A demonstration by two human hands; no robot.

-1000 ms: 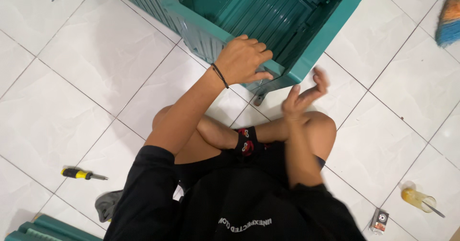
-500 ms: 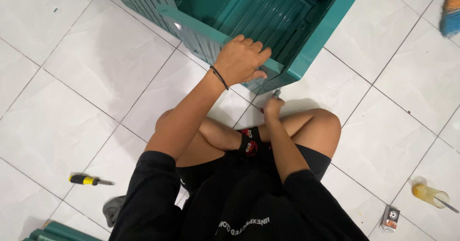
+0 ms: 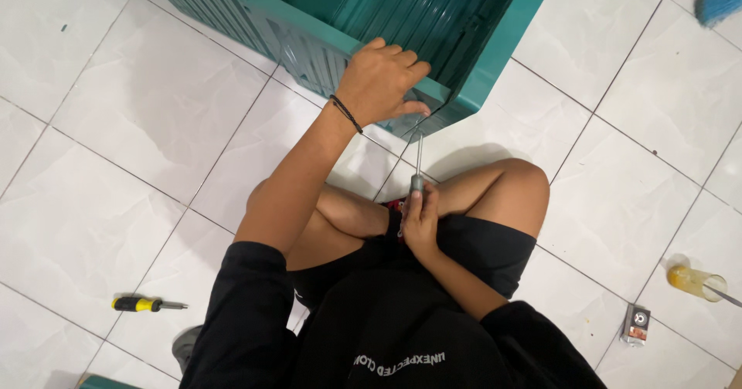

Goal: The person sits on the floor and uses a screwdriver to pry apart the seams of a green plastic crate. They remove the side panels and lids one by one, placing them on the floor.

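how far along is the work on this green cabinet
Done: the green cabinet lies on the tiled floor, panels joined. In hand: the left hand steadies its edge; the right hand points a screwdriver at the corner. Left: cannot tell; a yellow screwdriver lies unused.

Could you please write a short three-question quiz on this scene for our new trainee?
1. True or false: the left hand rests on the green cabinet's rail.
2. What does the right hand hold? A) a glass B) a screwdriver C) a broom
3. What colour is the handle of the spare screwdriver on the floor?

Key: 1 true; 2 B; 3 yellow and black.
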